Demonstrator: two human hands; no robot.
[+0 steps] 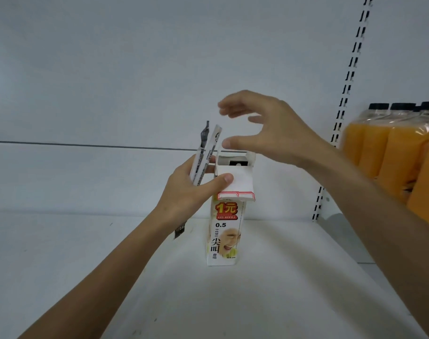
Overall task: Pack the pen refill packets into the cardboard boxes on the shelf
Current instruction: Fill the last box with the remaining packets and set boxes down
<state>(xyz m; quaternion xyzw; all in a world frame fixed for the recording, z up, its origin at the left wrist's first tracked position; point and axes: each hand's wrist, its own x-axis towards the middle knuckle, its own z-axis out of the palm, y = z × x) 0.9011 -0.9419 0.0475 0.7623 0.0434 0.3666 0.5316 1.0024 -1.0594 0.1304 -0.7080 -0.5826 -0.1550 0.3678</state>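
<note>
A tall white cardboard box (224,231) printed "GEL REFILL 0.5" stands upright on the white shelf (269,289), its top flap folded forward and open. Dark refill ends show inside the opening. My left hand (186,189) holds two slim white refill packets (205,155) that slant up to the left of the box. Its thumb presses on the open flap. My right hand (265,128) hovers just above the box's opening with spread, slightly bent fingers and holds nothing.
Several shrink-wrapped bottles of orange juice (392,155) with black caps stand on the right. A slotted shelf upright (348,94) runs down the back wall beside them.
</note>
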